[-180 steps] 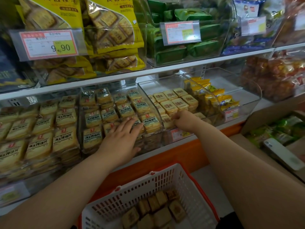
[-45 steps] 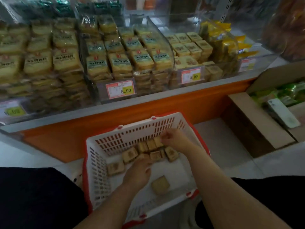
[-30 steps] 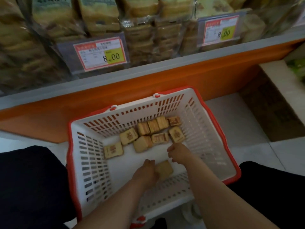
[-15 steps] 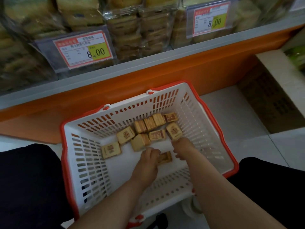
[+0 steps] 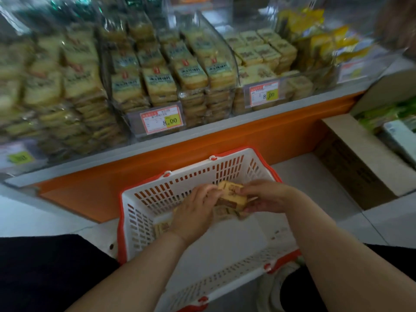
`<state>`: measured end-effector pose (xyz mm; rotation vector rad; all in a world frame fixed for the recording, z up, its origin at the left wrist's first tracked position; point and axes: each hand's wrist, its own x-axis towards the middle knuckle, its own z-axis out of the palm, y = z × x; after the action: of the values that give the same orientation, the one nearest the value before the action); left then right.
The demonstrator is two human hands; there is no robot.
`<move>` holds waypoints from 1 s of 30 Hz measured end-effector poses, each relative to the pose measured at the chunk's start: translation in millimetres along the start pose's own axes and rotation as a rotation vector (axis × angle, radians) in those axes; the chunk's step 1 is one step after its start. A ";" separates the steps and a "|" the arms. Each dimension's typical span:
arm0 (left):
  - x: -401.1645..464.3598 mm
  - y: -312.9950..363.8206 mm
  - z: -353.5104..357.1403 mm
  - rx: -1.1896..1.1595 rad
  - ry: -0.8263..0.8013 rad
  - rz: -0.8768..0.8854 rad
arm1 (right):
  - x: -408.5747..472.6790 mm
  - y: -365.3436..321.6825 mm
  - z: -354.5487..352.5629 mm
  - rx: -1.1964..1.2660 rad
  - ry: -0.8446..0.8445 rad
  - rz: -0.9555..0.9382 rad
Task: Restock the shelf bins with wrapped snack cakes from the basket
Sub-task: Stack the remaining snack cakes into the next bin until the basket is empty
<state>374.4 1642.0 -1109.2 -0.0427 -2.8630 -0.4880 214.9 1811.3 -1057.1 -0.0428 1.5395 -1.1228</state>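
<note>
Both hands meet above the white, red-rimmed basket (image 5: 144, 212) on the floor: the left hand (image 5: 193, 212) and the right hand (image 5: 267, 195) curl their fingers around a small stack of wrapped snack cakes (image 5: 231, 195), holding it between them just over the basket's far end. More cakes lie blurred beneath the hands in the basket, while the clear shelf bins (image 5: 279, 86) behind stand stocked with packets above 8.00 price tags (image 5: 163, 120).
</note>
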 end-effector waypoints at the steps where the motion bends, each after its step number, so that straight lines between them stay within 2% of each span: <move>1: 9.4 0.6 -14.3 -0.006 -0.038 0.006 | -9.9 -15.3 -4.9 -0.039 -0.001 -0.018; 4: 45.9 0.4 -62.0 0.060 -0.083 0.100 | -42.9 -63.0 -18.1 -0.194 0.023 -0.067; 7: 86.5 4.3 -110.9 0.179 -0.028 0.217 | -81.0 -113.0 -27.5 -0.342 0.085 -0.111; 10: 117.8 12.5 -148.6 0.258 0.105 0.196 | -113.8 -153.9 -36.7 -0.390 0.162 -0.203; 13: 142.1 16.6 -170.8 0.341 0.165 0.170 | -131.8 -179.0 -40.5 -0.360 0.191 -0.327; 16: 159.5 15.5 -180.0 0.403 0.150 0.152 | -132.3 -195.1 -47.5 -0.201 0.238 -0.443; 20: 176.8 11.5 -174.3 0.399 0.096 0.073 | -113.2 -224.5 -68.7 0.024 0.546 -0.622; 22: 185.8 12.4 -171.9 0.423 0.084 0.083 | -97.1 -237.3 -81.5 0.022 0.748 -0.658; 24: 193.2 12.7 -170.9 0.418 0.081 0.076 | -80.0 -244.8 -95.3 -0.179 0.950 -0.613; 26: 197.8 11.8 -169.8 0.381 0.074 0.058 | -66.7 -248.0 -103.1 -0.427 1.067 -0.534; 30: 200.9 12.8 -167.4 0.334 0.065 0.050 | -46.0 -254.5 -106.6 -0.729 1.076 -0.317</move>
<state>218.0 1596.7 -904.2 -0.0399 -2.8310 0.0023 11.3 1766.2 -870.6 -0.2056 2.9409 -0.7569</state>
